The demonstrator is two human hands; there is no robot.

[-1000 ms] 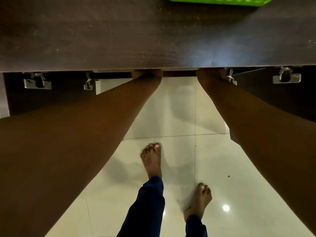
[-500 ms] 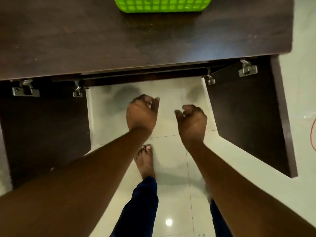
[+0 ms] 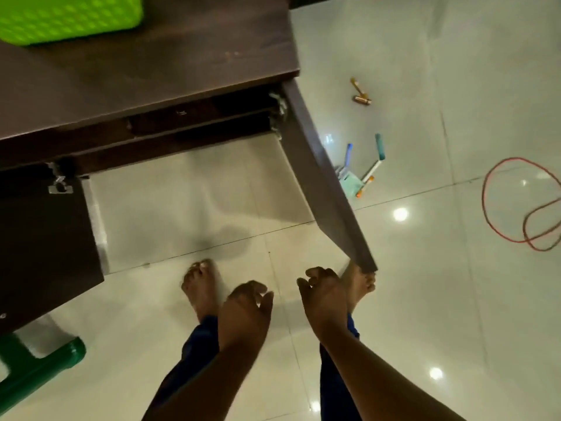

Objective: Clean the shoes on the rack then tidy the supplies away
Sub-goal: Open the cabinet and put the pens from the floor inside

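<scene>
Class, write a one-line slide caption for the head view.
Empty hands, left hand and right hand, hang before the cabinet with both doors open.

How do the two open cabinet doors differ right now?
The left door shows its broad inner face and a metal hinge plate; the right door is seen nearly edge-on. The left door runs out of frame; the right door's free corner ends above a foot. Both are dark wood and stand open.

The light is dim and comes from ceiling lamps, which glare as white spots on the glossy floor (image 3: 425, 268). Everything looks slightly blurred, perhaps from motion, and the edges bend.
</scene>
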